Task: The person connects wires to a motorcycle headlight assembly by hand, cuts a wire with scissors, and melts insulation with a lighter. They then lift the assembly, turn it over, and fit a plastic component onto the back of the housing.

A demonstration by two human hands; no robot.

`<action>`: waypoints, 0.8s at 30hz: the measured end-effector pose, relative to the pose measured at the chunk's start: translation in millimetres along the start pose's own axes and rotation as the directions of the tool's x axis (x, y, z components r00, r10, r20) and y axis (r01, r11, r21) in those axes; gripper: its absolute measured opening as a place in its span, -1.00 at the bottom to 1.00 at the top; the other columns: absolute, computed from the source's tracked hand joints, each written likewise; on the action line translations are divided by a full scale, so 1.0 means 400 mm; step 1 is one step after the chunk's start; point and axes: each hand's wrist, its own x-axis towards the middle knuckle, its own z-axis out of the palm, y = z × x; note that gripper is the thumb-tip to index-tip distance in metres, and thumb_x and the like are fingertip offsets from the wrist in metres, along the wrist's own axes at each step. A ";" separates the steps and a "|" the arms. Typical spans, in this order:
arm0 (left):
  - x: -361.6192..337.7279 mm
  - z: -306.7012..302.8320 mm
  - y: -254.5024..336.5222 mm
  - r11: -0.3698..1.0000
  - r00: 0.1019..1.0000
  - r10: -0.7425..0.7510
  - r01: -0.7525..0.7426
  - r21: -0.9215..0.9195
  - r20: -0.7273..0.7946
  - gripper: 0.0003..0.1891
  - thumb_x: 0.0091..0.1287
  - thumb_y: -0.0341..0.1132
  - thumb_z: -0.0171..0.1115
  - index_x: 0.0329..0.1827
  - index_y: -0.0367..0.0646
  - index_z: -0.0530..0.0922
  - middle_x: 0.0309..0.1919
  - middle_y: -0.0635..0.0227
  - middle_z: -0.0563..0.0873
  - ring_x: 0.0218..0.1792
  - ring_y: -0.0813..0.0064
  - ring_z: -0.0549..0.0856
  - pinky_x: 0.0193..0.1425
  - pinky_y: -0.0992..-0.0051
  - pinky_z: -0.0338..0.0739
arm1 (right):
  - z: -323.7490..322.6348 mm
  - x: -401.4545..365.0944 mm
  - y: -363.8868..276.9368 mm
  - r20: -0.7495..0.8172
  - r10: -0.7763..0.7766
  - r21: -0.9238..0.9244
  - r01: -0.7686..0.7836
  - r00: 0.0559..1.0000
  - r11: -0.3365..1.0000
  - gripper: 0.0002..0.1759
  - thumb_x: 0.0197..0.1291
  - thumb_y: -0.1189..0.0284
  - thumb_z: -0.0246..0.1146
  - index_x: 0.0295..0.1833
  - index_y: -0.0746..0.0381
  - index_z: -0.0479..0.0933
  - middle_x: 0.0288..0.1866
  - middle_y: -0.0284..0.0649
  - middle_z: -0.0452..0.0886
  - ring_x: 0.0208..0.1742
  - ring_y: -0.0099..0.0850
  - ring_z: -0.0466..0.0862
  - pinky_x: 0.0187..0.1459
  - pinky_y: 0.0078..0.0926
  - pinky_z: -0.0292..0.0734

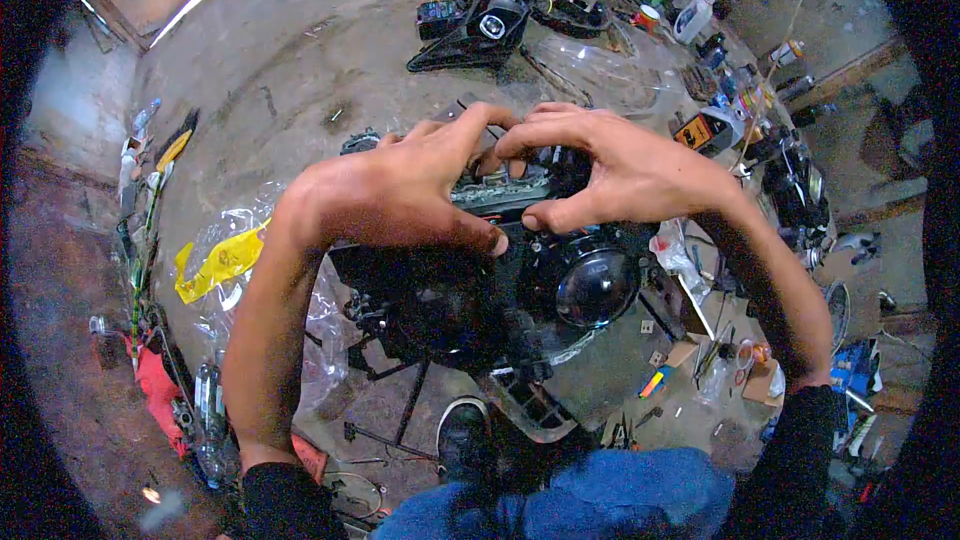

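Note:
A black twin-lens headlight unit [520, 280] is in front of me, above my lap. Its right round lens [597, 287] is glossy, while the left lens lies in deep shadow. My left hand [390, 185] curls over the top edge, thumb pointing down toward the middle. Opposite it, my right hand [625, 165] grips the same edge with bent fingers, its thumb close to the left one. Between the hands shows a grey-green, rough-looking strip [500, 195] along the upper rim. The far fingertips are partly hidden behind the unit.
Another black fairing with small lights [490, 25] lies on the floor ahead. Bottles [693, 18] and cans line the right wall. Clear plastic with a yellow strip [222, 265] lies left. Tools and scraps [655, 380] are scattered at right, near my shoe [465, 440].

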 end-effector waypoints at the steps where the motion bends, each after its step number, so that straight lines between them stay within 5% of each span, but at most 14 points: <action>1: 0.000 -0.001 0.003 1.000 1.000 -0.010 0.010 0.007 0.008 0.10 0.13 -0.02 0.67 0.66 -0.18 0.17 0.43 -0.11 0.54 0.49 0.01 0.54 0.57 0.17 0.42 | -0.002 -0.001 -0.005 0.004 0.015 -0.004 -0.015 1.000 1.000 -0.26 0.17 0.04 0.53 0.39 0.18 0.62 0.32 0.01 0.66 0.45 -0.04 0.56 0.49 -0.13 0.43; 4: 0.004 0.028 -0.036 0.989 0.993 0.110 -0.113 -0.091 -0.042 -0.02 0.21 0.07 0.55 0.63 -0.02 0.22 0.37 -0.16 0.60 0.48 -0.15 0.53 0.55 0.03 0.41 | -0.009 0.000 -0.008 0.036 0.008 0.029 -0.009 0.999 1.000 -0.26 0.18 0.04 0.54 0.40 0.18 0.61 0.36 0.03 0.64 0.46 -0.03 0.55 0.50 -0.12 0.42; 10: 0.005 0.032 -0.027 0.996 0.999 0.032 -0.036 -0.087 -0.044 0.00 0.14 0.09 0.55 0.60 -0.05 0.24 0.32 -0.20 0.64 0.43 -0.11 0.58 0.51 0.06 0.44 | 0.007 -0.010 0.009 0.008 0.034 0.063 -0.035 0.999 0.997 -0.21 0.19 -0.02 0.54 0.44 0.17 0.59 0.40 0.05 0.62 0.49 -0.03 0.53 0.52 -0.12 0.41; 13: 0.004 0.021 0.016 0.999 0.998 0.040 -0.041 -0.026 -0.056 0.05 0.15 -0.07 0.64 0.63 -0.17 0.18 0.34 -0.06 0.62 0.36 0.07 0.65 0.48 0.22 0.50 | 0.025 -0.008 0.031 -0.035 0.022 0.042 -0.020 0.999 0.999 -0.19 0.19 -0.03 0.54 0.45 0.18 0.58 0.42 0.05 0.60 0.52 -0.04 0.51 0.53 -0.13 0.39; 14: -0.009 0.005 0.039 0.998 0.998 -0.065 0.065 -0.014 -0.004 0.06 0.16 -0.04 0.64 0.64 -0.11 0.17 0.30 -0.04 0.64 0.32 0.10 0.66 0.42 0.22 0.52 | 0.024 -0.010 0.033 -0.049 0.017 0.027 -0.016 0.999 1.000 -0.16 0.16 -0.02 0.55 0.45 0.23 0.58 0.41 0.05 0.63 0.48 -0.05 0.57 0.50 -0.15 0.44; 17: 0.003 0.010 0.007 0.997 1.000 0.003 -0.003 -0.081 0.006 0.07 0.16 -0.01 0.64 0.64 -0.07 0.16 0.24 0.01 0.65 0.27 0.14 0.67 0.36 0.23 0.54 | -0.006 -0.004 -0.012 0.055 0.050 0.081 -0.054 0.997 0.995 -0.27 0.21 0.10 0.57 0.41 0.25 0.60 0.37 -0.01 0.64 0.44 -0.17 0.58 0.49 -0.19 0.41; 24: -0.009 -0.007 0.034 0.998 0.999 -0.025 0.028 -0.051 0.048 0.06 0.14 0.01 0.66 0.60 -0.08 0.15 0.15 0.08 0.65 0.23 0.21 0.66 0.32 0.28 0.55 | -0.018 0.017 -0.025 0.093 0.073 -0.011 -0.073 0.993 0.997 -0.07 0.09 -0.04 0.59 0.51 0.22 0.55 0.34 0.03 0.73 0.31 -0.11 0.73 0.35 -0.20 0.60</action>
